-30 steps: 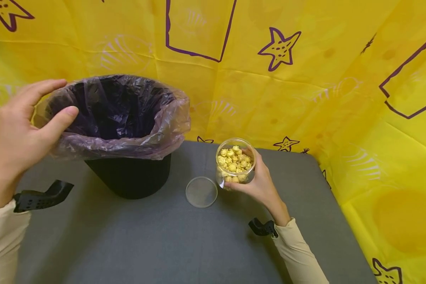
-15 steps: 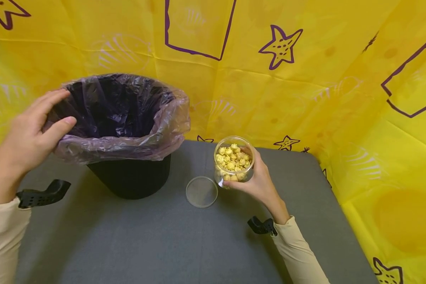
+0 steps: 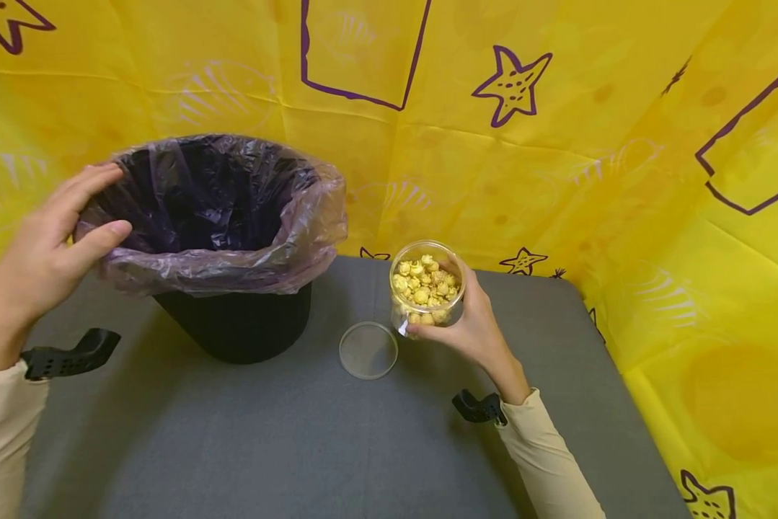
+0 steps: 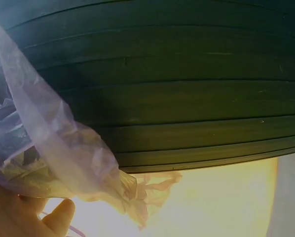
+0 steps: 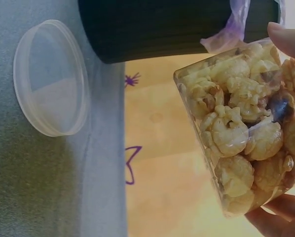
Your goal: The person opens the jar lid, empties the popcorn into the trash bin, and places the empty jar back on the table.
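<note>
My right hand (image 3: 476,317) grips a clear plastic jar (image 3: 398,317) of caramel popcorn (image 3: 427,281), its mouth uncovered. In the right wrist view the jar (image 5: 241,133) is raised off the table and tilted, with thumb and fingers on opposite sides. At the left, a black ribbed bin (image 3: 239,328) stands lined with a thin purplish bag (image 3: 314,223) folded over its rim. My left hand (image 3: 45,245) rests at the bin's left rim against the bag, thumb and fingers spread apart. A round clear lid (image 3: 368,351) lies on the table between bin and jar.
A dark grey cloth covers the table (image 3: 285,440). Behind and to the right hangs a yellow curtain (image 3: 596,187) printed with starfish. The bin stands close to the curtain at the back left.
My left hand has come down and right onto the bin's rim, then shifted slightly left. The popcorn jar in my right hand has risen a little. The lid has stayed in place.
</note>
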